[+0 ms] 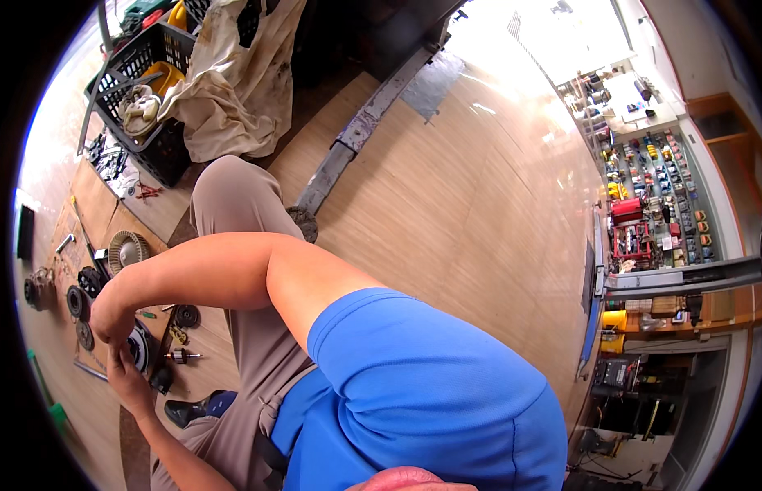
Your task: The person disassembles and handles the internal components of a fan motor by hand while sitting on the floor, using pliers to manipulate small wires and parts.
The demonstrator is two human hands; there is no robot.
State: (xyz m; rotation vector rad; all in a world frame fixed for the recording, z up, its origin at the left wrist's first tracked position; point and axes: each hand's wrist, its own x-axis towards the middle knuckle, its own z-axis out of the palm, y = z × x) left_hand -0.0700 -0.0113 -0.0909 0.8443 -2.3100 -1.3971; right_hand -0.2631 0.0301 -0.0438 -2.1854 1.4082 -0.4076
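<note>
My right hand [108,317] reaches across my body with curled fingers, at a dark round part with a silver ring [138,353] on the board [93,214]. My left hand [126,372] is just below, fingers bent up to meet the right one; what they grip is too hidden to make out. Around them lie a finned fan wheel [129,250], dark rings [76,302], a black pulley-like disc [187,316], a small cylindrical part with a shaft [178,356] and a wrench [65,243]. My bent knee [234,192] rises beside the board.
A black crate [160,168] with yellow items and cream cloth [229,106] stands at the upper left. A long metal beam [356,131] crosses the wood-look floor [455,229]. Crowded shelves [651,196] and a cabinet opening [643,393] line the right side.
</note>
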